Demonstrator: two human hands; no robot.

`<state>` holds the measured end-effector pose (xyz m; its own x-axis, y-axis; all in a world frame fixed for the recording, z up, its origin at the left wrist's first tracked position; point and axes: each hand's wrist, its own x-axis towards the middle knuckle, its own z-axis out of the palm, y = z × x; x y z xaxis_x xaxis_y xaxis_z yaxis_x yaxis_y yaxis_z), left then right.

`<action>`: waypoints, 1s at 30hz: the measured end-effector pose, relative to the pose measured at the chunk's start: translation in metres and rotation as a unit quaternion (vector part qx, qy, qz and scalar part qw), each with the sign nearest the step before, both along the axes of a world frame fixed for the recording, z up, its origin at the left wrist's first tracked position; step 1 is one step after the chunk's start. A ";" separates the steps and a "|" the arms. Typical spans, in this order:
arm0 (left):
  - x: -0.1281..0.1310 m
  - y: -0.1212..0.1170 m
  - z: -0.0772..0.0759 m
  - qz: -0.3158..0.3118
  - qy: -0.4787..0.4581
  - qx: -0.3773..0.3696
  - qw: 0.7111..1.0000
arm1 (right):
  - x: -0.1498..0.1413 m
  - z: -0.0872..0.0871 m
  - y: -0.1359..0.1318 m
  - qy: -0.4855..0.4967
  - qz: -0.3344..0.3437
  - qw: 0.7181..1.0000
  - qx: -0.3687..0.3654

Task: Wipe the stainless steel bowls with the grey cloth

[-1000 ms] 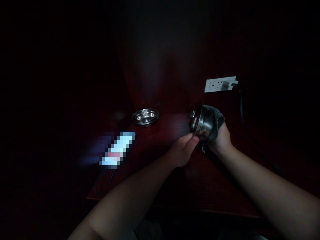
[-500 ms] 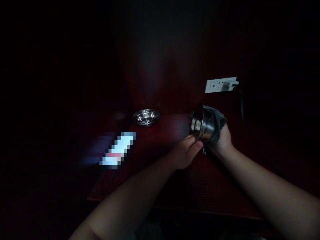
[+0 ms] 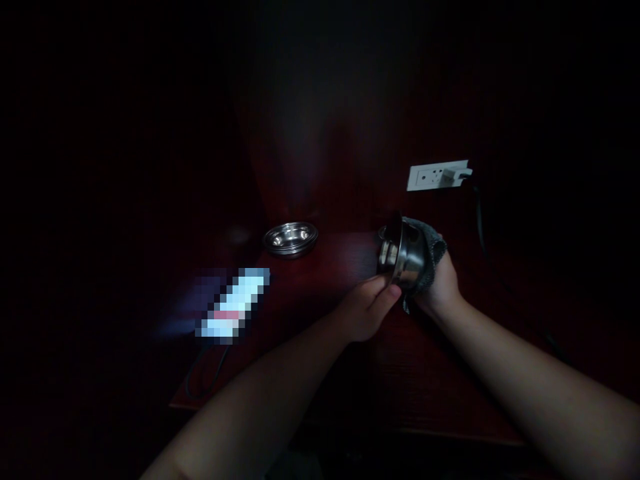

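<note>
A shiny metal bowl (image 3: 411, 255) is tipped on its side above the table, its opening facing left. My left hand (image 3: 369, 308) pinches the near rim, thumb outside and fingers toward the inner side. Around the bowl's base my right hand (image 3: 443, 283) presses a dark grey cloth (image 3: 431, 250); its fingers are mostly hidden behind cloth and bowl. Just left of the bowl another metal piece shows partly; I cannot tell whether it stands behind.
On the dark red table (image 3: 320, 293) stands a stack of small metal dishes (image 3: 291, 240). A lit, pixelated phone (image 3: 235, 307) lies left with a cable (image 3: 187, 380). A wall socket (image 3: 437, 176) holds a plug, its cord hanging down on the right.
Both hands keep hold of the bowl and cloth in nearly the same pose. The view has shifted slightly; the dishes and phone stay in place.
</note>
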<state>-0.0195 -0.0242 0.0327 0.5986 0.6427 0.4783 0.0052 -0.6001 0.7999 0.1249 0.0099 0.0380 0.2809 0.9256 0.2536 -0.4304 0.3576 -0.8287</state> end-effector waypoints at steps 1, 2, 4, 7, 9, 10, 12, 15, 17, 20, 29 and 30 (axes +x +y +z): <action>0.000 0.000 0.000 -0.001 -0.001 0.001 1.000 | -0.001 0.001 -0.001 0.007 -0.002 1.000 -0.004; 0.000 0.000 0.000 0.000 -0.003 0.003 1.000 | -0.001 0.001 -0.001 0.014 -0.006 1.000 -0.006; 0.000 0.001 -0.001 0.002 -0.007 0.004 1.000 | -0.003 0.003 -0.002 0.025 -0.013 1.000 -0.007; 0.000 0.001 -0.001 0.002 -0.005 0.005 1.000 | -0.004 0.005 -0.004 0.036 -0.003 0.999 -0.001; 0.000 0.002 -0.001 0.000 -0.001 0.005 1.000 | -0.005 0.005 -0.005 0.044 0.002 0.999 0.001; 0.000 0.002 -0.001 0.001 0.000 0.006 1.000 | -0.005 0.006 -0.006 0.049 -0.003 0.999 0.001; 0.000 0.002 -0.001 0.001 0.000 0.008 1.000 | -0.006 0.006 -0.006 0.057 -0.018 0.998 0.000; 0.000 0.002 0.000 0.003 0.000 0.012 1.000 | -0.005 0.007 -0.007 0.050 -0.005 0.999 -0.001; 0.000 0.002 0.000 0.004 -0.002 0.012 1.000 | -0.005 0.007 -0.007 0.045 0.002 0.999 0.003; 0.000 0.001 0.000 -0.001 -0.010 0.015 1.000 | -0.006 0.007 -0.006 0.054 -0.014 0.998 0.003; -0.001 0.001 0.000 0.004 0.002 0.017 1.000 | -0.005 0.006 -0.005 0.044 -0.006 0.999 0.002; -0.001 0.001 0.000 0.006 0.004 0.015 1.000 | -0.005 0.006 -0.006 0.042 -0.001 0.999 0.001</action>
